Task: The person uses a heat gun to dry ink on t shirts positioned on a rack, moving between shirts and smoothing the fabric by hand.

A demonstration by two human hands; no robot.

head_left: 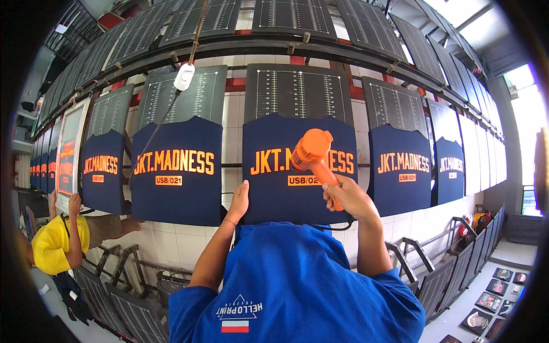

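Head view.
Item: one orange handheld blower (315, 154) with rounded head and straight handle; located over the lettered front of the central navy shirt, hiding part of the print.
Right hand (350, 199): fingers wrapped around the blower's handle, grasping it.
Left hand (239, 203): at the left edge of the central shirt, near its lower corner; whether the fingers grip that edge or merely rest there, cannot tell.
Central navy shirt (269, 203): laid flat on a dark board (298, 91) marked with white scales; orange lettering above a small orange block.
Neighbouring navy shirts, orange print: one to the left (177, 203), one to the right (400, 197), each on a similar board. Farther right, a navy shirt with white print (449, 186).
White fitting (184, 76): hung on a cord, above the board at left.
Co-worker in yellow top (60, 243): far left, hands at a pale-edged frame (84, 117).
Blue T-shirt (303, 280): worn by the person, lower centre.
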